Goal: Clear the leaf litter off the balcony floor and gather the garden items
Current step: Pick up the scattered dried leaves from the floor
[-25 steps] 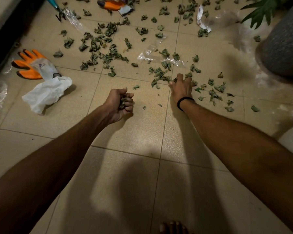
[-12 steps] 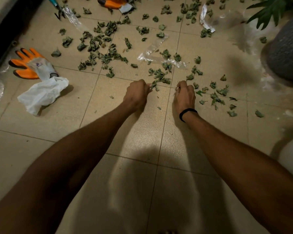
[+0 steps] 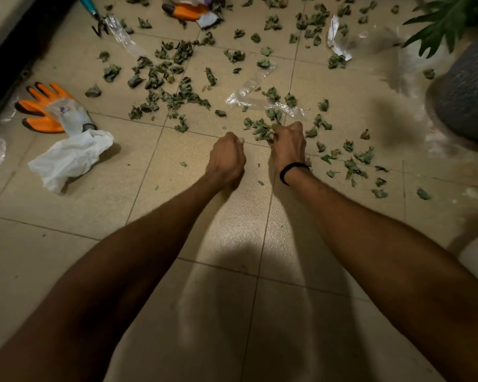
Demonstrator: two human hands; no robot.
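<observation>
Balcony floor [image 3: 177, 271] tiles carry leaf litter [image 3: 261, 130] scattered ahead of me, thickest beyond my hands. Since 1 second ago my left hand [image 3: 226, 161] has rolled knuckles-up, fisted on the leaves it showed then, and slid beside my right hand [image 3: 289, 146], which now curls around a fresh clump. I judge most litter remains

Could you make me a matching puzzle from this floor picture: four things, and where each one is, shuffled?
1 orange-and-grey work glove
2 grey textured plant pot
3 thin black wristband
4 teal-handled garden tool

a far right edge
b top left corner
c on the right wrist
d left, beside the crumpled white cloth

Pairs: 1-d, 2-a, 3-c, 4-b
</observation>
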